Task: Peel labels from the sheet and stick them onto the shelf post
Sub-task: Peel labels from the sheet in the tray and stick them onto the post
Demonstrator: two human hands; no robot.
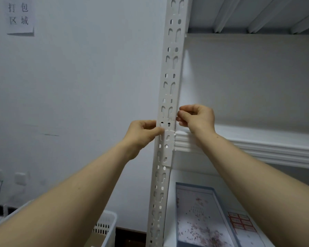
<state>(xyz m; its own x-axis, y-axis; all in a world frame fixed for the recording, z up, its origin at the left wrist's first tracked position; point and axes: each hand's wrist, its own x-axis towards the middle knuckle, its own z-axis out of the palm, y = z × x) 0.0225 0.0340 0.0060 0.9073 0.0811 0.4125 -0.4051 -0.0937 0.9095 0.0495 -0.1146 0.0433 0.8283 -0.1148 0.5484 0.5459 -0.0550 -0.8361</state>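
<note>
The white shelf post [168, 82] runs from 12 o'clock down to 6 o'clock, a little tilted. At the centre a white label [165, 127] lies across the post. The left hand [143, 133] pinches its end on the 9 o'clock side of the post, and the right hand [197, 118] pinches the other end on the 3 o'clock side. Just below, a longer label [169, 152] sits on the right half of the post. At 5 o'clock a sheet [242, 222] with red labels lies beside a blue-rimmed tray [194, 185]. At 7 o'clock stands a white basket [106, 225], and at 11 o'clock a paper sign [20, 16] hangs on the wall [78, 77].
</note>
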